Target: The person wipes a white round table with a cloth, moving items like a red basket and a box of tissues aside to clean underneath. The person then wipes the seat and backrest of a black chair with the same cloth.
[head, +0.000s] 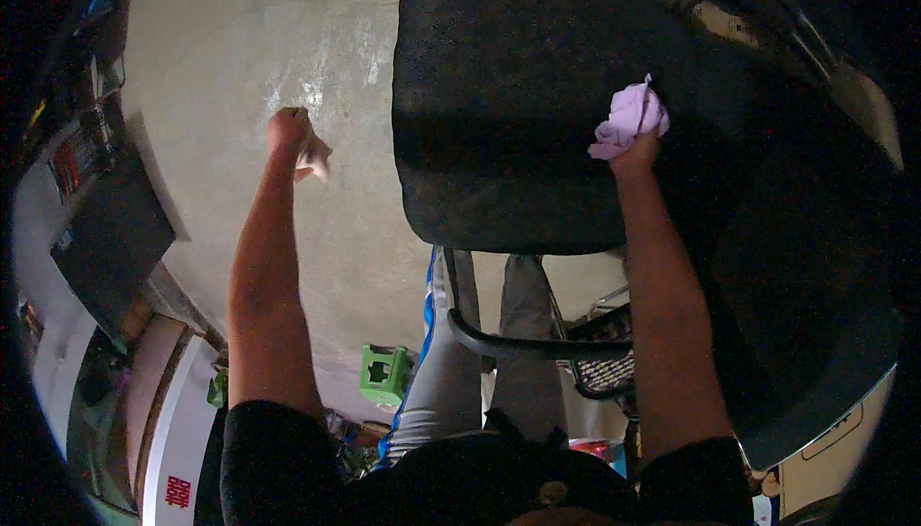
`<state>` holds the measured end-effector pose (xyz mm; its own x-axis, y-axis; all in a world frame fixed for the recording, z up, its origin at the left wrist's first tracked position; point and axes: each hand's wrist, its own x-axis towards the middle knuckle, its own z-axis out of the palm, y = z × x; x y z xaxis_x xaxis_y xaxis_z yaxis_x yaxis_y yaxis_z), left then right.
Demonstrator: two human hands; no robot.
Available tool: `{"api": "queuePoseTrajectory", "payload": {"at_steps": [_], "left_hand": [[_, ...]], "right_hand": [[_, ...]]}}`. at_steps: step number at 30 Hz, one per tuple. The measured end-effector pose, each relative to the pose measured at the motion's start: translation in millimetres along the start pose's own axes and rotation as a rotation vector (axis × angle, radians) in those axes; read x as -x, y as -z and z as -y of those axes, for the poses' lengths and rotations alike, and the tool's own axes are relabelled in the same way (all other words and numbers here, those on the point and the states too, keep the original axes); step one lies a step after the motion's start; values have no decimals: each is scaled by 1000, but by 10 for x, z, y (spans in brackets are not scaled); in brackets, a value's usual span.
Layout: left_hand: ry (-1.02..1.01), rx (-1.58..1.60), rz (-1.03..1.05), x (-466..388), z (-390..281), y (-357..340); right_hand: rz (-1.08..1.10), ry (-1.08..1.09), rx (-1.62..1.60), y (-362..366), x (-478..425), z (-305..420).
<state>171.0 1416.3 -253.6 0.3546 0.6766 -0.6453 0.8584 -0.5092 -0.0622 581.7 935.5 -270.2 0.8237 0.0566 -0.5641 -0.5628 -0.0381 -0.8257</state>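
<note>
My right hand (636,155) is closed around a crumpled light purple cloth (633,117), over the dark seat or back pad of a chair (504,94). To the left, my left hand (288,130) is stretched out above the bare floor, its fingers curled. A small pale piece, perhaps cloth or paper, hangs from it (315,155) and is blurred. The chair's curved black armrest or tube (518,346) crosses in front of my legs, which are in grey trousers with a blue side stripe.
A green plastic stool (386,375) stands on the concrete floor (345,238) left of my legs. A black mesh basket or rack (604,371) lies beyond the tube. Dark flat panels (115,238) and furniture line the left side; a large dark surface (791,274) fills the right.
</note>
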Motion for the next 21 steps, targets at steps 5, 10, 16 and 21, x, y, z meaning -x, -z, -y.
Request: {"api": "queuePoseTrajectory", "payload": {"at_steps": [5, 10, 16, 21], "left_hand": [[-36, 826, -160, 474, -1035, 696], [-519, 744, -327, -177, -2548, 1069], [-594, 265, -702, 331, -2444, 503], [-771, 183, -463, 2090, -1266, -1084]], "right_hand": [[42, 130, 293, 180, -37, 55], [90, -61, 332, 252, 36, 129], [74, -57, 187, -81, 163, 470], [289, -212, -88, 57, -44, 347]]}}
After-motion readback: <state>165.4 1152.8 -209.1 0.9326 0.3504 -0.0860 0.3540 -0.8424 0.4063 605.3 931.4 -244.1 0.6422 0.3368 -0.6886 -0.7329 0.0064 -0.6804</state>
